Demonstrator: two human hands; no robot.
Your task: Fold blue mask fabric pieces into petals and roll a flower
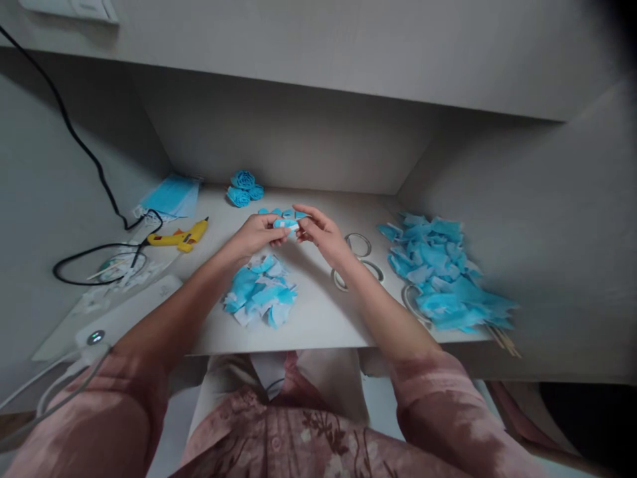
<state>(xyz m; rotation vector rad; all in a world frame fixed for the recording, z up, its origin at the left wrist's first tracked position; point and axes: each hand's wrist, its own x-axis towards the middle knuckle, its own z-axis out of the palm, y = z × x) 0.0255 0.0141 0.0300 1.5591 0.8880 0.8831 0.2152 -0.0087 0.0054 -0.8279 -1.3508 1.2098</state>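
Between my two hands, above the middle of the white shelf desk (pixel 323 325), is a small blue-and-white fabric piece (pixel 285 224). My left hand (pixel 257 234) pinches its left side between thumb and fingers. My right hand (pixel 318 231) grips its right end with thumb and fingertips. Just behind the hands lies a row of small blue folded pieces (pixel 277 212), partly covered by my fingers. Nearer to me, a loose pile of blue and white fabric petals (pixel 261 292) lies beside my left forearm.
Rolled blue flowers (pixel 243 188) sit at the back. To the left are blue face masks (pixel 172 196), a yellow glue gun (pixel 180 236) with black cable, and a white power bank (pixel 132 309). Tape rings (pixel 359 245) lie by my right forearm. A big blue fabric heap (pixel 440 265) and sticks (pixel 503 340) are right.
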